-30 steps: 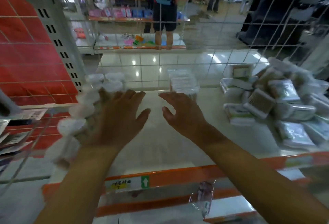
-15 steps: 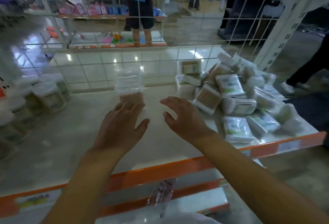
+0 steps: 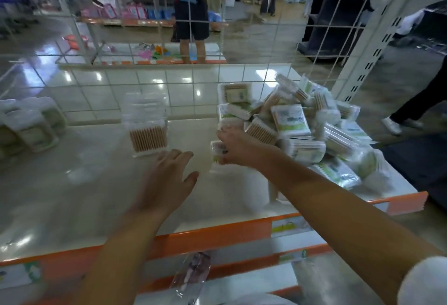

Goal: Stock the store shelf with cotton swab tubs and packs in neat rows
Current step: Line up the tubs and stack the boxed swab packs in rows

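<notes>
— Where are your hands?
— My right hand (image 3: pixel 238 146) grips a cotton swab pack (image 3: pixel 217 151) at the heap's (image 3: pixel 302 123) nine o'clock edge on the shelf (image 3: pixel 72 183); my left hand (image 3: pixel 169 174) hovers open.
— And the tub?
— Clear swab tub (image 3: pixel 146 125) stands upright at eleven o'clock.

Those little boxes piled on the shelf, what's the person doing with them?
Someone is stocking a store shelf with cotton swabs. Their right hand is gripping one pack at the edge of a jumbled pile of packs on the right. The left hand is open above the bare middle of the shelf. One clear tub stands alone further back, and a few more tubs sit at the far left.
</notes>
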A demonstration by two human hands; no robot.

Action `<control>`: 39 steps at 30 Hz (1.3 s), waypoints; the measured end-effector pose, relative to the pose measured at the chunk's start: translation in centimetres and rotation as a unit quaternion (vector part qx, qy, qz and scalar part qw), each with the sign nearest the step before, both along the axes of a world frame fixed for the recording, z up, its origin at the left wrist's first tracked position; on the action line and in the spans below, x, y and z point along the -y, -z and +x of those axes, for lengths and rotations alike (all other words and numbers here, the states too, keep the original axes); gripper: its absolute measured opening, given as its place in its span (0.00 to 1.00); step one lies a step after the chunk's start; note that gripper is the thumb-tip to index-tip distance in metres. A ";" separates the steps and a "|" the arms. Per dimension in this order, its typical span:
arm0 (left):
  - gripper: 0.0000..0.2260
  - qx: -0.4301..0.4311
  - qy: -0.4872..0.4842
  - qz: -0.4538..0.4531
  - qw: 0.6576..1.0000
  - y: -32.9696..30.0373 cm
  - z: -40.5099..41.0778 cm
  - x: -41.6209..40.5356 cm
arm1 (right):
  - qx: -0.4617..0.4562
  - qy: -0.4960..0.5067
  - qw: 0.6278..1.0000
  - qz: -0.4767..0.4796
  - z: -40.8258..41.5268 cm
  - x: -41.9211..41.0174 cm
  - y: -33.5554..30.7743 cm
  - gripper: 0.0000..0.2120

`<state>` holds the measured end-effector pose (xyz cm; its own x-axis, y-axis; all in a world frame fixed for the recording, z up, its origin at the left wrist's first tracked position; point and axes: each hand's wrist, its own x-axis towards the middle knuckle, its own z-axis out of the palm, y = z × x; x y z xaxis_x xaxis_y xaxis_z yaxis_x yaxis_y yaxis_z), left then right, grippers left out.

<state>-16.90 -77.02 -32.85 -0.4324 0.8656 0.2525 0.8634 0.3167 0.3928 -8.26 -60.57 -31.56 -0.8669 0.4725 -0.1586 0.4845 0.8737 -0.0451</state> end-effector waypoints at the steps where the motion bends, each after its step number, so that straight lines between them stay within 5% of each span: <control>1: 0.19 0.001 -0.007 -0.006 1.000 0.1 -0.1 0.2 | 0.009 0.013 1.000 -0.015 -0.1 -0.2 -0.1 0.30; 9: 0.20 0.005 -0.034 -0.038 0.999 0.8 -0.3 0.9 | 0.032 0.013 0.999 -0.025 0.0 -0.5 -0.1 0.32; 15: 0.21 0.003 -0.014 -0.056 0.998 0.7 -0.2 1.0 | -0.062 0.018 0.997 0.040 1.2 1.2 0.6 0.36; 20: 0.21 -0.003 0.012 -0.050 0.999 0.4 -0.6 0.7 | -0.151 0.013 0.988 0.026 2.2 2.3 0.6 0.30; 24: 0.21 0.026 0.039 -0.044 0.998 0.2 -0.8 0.6 | -0.261 0.002 0.963 -0.073 3.2 2.3 -0.2 0.25; 31: 0.24 0.177 0.081 0.014 0.981 0.4 -0.2 -0.5 | -0.379 -0.008 0.907 -0.182 4.4 3.2 -1.5 0.21; 36: 0.12 0.266 0.105 0.044 0.957 0.5 0.3 -0.8 | -0.396 0.025 0.879 -0.265 5.3 4.0 -2.7 0.22; 39: 0.07 0.388 0.094 0.070 0.914 0.9 0.3 -0.7 | -0.399 0.028 0.877 -0.266 5.7 4.5 -2.8 0.22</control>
